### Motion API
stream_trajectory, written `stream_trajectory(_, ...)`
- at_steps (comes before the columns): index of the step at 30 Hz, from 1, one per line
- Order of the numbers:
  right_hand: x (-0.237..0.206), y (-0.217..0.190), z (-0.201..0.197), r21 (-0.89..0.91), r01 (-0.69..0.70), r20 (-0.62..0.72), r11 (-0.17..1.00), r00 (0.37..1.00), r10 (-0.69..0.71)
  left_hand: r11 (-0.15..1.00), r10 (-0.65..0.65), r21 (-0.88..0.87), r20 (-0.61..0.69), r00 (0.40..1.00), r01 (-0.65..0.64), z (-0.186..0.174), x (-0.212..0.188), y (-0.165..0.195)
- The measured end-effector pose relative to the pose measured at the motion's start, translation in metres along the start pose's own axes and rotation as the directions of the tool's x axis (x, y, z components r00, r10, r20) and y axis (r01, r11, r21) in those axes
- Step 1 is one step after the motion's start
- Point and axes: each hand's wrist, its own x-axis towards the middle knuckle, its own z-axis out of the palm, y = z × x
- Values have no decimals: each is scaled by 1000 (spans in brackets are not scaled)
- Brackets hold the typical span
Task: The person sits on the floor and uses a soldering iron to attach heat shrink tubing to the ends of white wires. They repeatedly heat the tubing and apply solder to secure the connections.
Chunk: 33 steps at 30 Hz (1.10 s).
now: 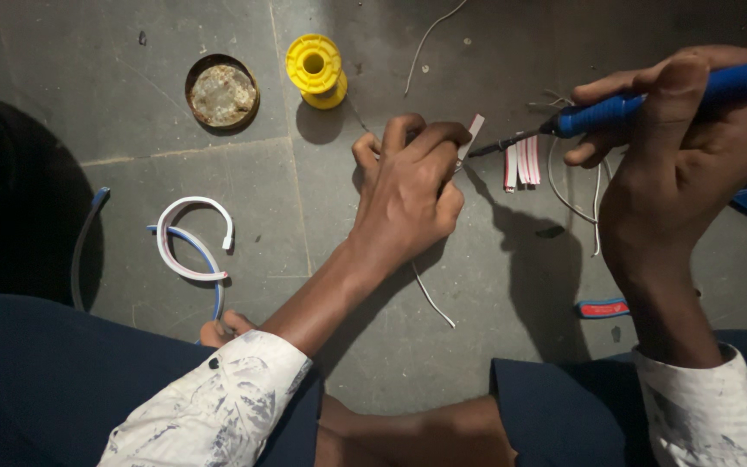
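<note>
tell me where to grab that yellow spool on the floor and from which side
Grip the yellow spool around its narrow middle, just under the wide top flange, coming down from above. It stands upright on the floor with open space around it, and the flange should keep fingers from slipping off.

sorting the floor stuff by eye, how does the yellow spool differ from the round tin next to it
The yellow spool is bright plastic with a hole through its middle; the round tin is dull and rusty brown inside. The yellow spool stands taller on its flange, while the round tin lies flat and shallow. The round tin looks wider across. Both are round, sit on the grey floor, and neither hand touches them.
</note>
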Motion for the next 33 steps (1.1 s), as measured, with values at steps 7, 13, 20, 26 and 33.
stream_trajectory(7, 1, 1, -1, 32, 2, -8, 999, 1000, -1, 1000, 19, -1, 21, 1000, -19, -1, -1, -2)
stream_trajectory(13, 2, -1, -4, 11, -25, -16, 1000, 1000, 25, 999, 51, 1, 13, 999, -51, -2, 0, -7)
stream_trajectory(20, 1, 1, -3, 13, 14, -9, 1000, 1000, -14, 999, 38, -28, 2, 999, -38, 0, -1, -5)
stream_trajectory(26, 1, 1, -4, 20, 7, 1, 1000, 1000, -7, 999, 43, -32, 11, 999, -43, 0, -1, -5)
stream_trajectory(33, 0, 0, -3, 5, 6, -9, 1000, 1000, -6, 999, 24, -44, 16, 1000, -24, 1, 1, -6)
